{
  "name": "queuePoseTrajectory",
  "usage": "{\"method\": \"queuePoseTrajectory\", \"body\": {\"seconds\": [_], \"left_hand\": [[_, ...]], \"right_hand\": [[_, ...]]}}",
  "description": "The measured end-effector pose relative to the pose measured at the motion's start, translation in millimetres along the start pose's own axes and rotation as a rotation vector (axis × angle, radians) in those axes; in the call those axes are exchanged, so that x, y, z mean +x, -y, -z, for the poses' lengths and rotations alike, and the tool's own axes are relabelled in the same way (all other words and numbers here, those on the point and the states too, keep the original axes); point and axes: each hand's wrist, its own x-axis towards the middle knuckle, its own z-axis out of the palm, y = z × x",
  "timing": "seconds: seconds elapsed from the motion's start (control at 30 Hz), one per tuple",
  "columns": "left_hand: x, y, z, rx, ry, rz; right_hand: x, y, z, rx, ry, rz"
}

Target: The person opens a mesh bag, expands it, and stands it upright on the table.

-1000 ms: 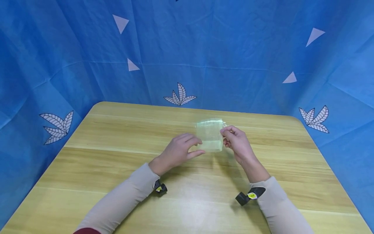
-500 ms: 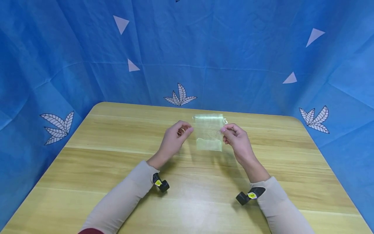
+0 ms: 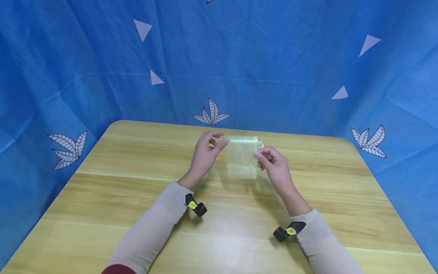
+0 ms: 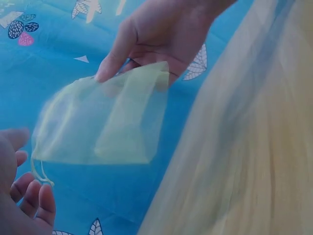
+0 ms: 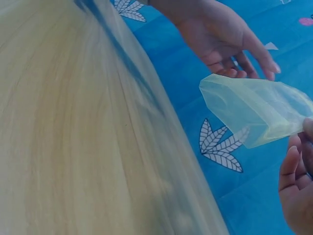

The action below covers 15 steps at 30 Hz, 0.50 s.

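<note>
A sheer pale-green drawstring bag (image 3: pixel 241 158) hangs above the table, flat and see-through, with nothing visible inside. My right hand (image 3: pixel 275 167) pinches its right edge between thumb and fingers, also visible in the left wrist view, where the bag (image 4: pixel 129 117) spreads below that hand (image 4: pixel 168 36). Beside the upper left corner is my left hand (image 3: pixel 204 152), thumb and fingers apart. In the left wrist view, a thin drawstring loop (image 4: pixel 43 174) dangles by the left hand's fingers (image 4: pixel 46 203); whether they touch is unclear. Another loop (image 3: pixel 261 144) sticks out at the upper right.
The wooden table (image 3: pixel 119 182) lies under both hands. A blue curtain (image 3: pixel 280 57) with leaf and triangle prints surrounds its back and sides. Each sleeve carries a black wrist camera, one left (image 3: pixel 200 209) and one right (image 3: pixel 280 234).
My left hand has risen from the bag's lower left side to its upper left corner. The bag has shifted slightly left with my right hand, which keeps its pinch.
</note>
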Motion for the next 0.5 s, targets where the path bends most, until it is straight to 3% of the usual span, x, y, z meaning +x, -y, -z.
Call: {"method": "queuePoseTrajectory", "body": {"seconds": [0.23, 0.5], "left_hand": [[2.9, -3.9, -5.7, 0.004, 0.073, 0.002], [0.9, -3.9, -9.6, 0.093, 0.128, -0.013]], "right_hand": [[-1.2, -4.0, -3.7, -0.04, -0.005, 0.061], [-5.0, -0.8, -7.1, -0.101, 0.021, 0.054]]}}
